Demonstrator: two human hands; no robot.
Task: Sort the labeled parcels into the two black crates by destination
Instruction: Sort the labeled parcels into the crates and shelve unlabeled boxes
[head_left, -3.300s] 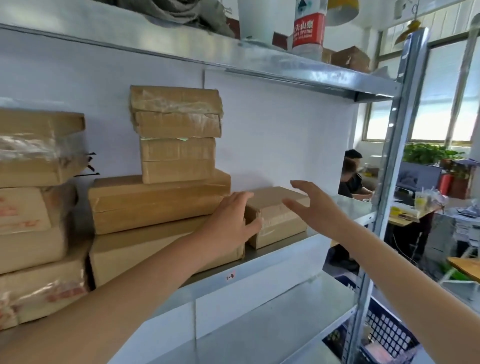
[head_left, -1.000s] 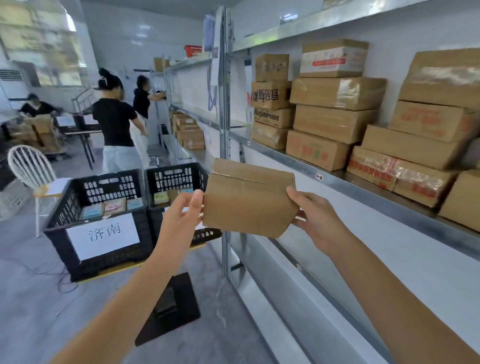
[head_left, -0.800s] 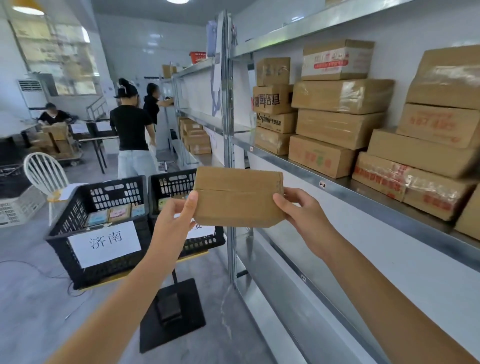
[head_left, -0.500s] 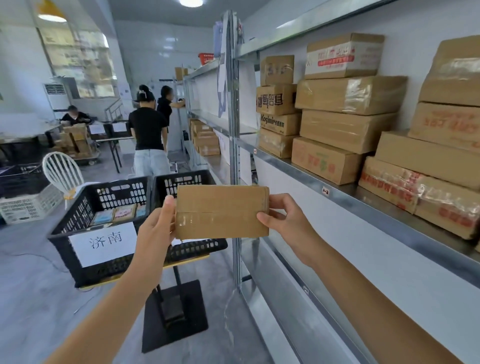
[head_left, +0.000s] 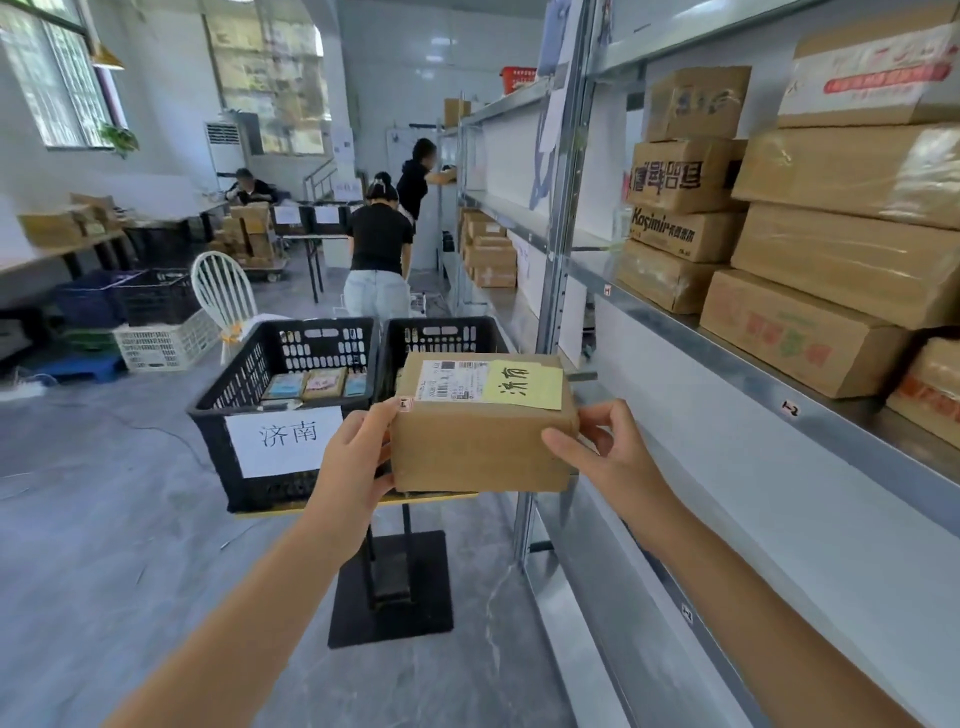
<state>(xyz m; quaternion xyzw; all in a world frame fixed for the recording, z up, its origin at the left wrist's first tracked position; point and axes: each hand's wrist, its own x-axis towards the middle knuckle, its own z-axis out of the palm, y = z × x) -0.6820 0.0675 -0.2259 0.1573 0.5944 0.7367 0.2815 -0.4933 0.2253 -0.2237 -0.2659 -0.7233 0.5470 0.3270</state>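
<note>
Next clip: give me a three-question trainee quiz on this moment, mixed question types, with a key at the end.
1. True or false: the parcel is held by the left hand only.
2. Multiple choice: the yellow note on the parcel's top reads A) 济南 B) Kasimir C) nothing, it is blank.
3. Short answer: which black crate carries a white sign matching that note, the left crate or the right crate?

Key
1. False; the right hand grips the other end.
2. A.
3. The left crate; the right crate's front is hidden behind the parcel, so any sign there cannot be read.
</note>
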